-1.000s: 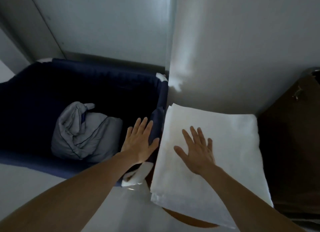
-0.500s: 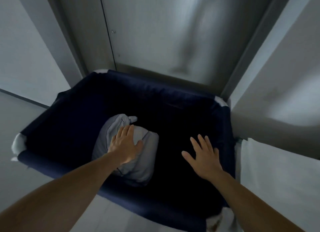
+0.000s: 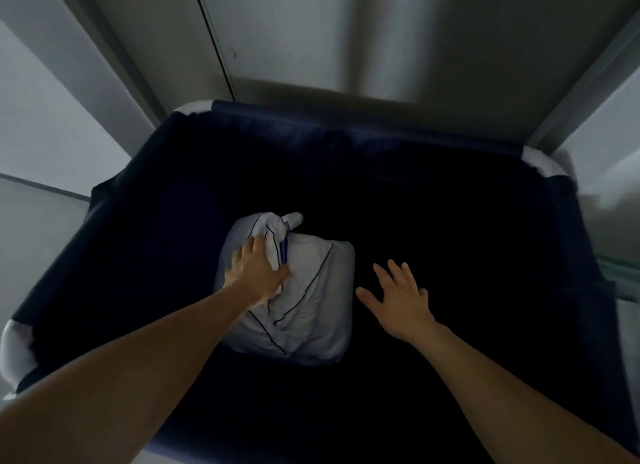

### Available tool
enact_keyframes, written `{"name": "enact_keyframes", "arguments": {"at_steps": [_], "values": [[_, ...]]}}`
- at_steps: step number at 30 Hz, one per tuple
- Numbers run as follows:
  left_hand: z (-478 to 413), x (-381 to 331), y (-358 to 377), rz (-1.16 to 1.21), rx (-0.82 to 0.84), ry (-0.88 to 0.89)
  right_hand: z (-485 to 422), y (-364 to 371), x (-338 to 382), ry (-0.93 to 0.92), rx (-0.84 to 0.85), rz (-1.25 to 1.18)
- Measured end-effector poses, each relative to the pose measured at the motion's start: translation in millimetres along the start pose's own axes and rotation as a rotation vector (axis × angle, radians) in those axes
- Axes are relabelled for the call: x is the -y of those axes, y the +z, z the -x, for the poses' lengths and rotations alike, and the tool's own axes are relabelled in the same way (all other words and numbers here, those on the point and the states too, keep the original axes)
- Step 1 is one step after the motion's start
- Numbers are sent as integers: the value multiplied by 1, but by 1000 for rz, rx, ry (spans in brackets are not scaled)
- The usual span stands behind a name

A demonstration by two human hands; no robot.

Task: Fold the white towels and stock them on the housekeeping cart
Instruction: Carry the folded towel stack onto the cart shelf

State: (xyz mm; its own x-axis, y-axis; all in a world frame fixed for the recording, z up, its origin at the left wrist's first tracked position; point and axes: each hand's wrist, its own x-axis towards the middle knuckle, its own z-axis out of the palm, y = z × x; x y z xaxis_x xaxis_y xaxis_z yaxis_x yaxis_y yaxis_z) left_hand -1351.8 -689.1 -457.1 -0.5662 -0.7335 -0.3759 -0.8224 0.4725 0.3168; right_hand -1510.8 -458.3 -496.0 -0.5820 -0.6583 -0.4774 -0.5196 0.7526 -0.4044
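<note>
In the head view, the person is reaching into the navy bin (image 3: 138, 203), apparently fetching linen to fold. The left hand (image 3: 258, 273) is gripping the knotted white bundle (image 3: 311, 307) at the bin's centre, its fingers curling into the cloth. The right hand (image 3: 398, 297) is hovering at the bundle's 3 o'clock with its fingers spread, holding nothing. Lifting the bundle out is likely calling for both hands.

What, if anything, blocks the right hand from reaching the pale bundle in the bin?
Probably nothing: the right hand hovers open beside the bundle, with no obstacle between; the left hand grips its knotted end.
</note>
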Motion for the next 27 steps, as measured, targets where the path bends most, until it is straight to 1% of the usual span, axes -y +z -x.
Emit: {"name": "enact_keyframes", "arguments": {"at_steps": [7,10,13,15,18,20,22,24,27], "values": [[-102,46,38,35,-6,-51,-112,66,41,-2,150,-62],[-137,70,61,56,6,-88,-153,102,63,5,207,-215],[-168,97,85,88,71,-169,-189,140,88,29,273,-402],[-185,114,98,150,108,-226,-210,165,107,63,293,-541],[-206,137,110,237,150,-270,-235,198,130,149,289,-675],[-217,145,116,267,196,-266,-242,215,141,213,262,-683],[-226,144,121,325,257,-252,-242,228,146,226,181,-653],[-229,135,124,424,306,-270,-233,234,151,159,103,-669],[-230,121,128,473,350,-255,-218,237,155,20,74,-684]]}}
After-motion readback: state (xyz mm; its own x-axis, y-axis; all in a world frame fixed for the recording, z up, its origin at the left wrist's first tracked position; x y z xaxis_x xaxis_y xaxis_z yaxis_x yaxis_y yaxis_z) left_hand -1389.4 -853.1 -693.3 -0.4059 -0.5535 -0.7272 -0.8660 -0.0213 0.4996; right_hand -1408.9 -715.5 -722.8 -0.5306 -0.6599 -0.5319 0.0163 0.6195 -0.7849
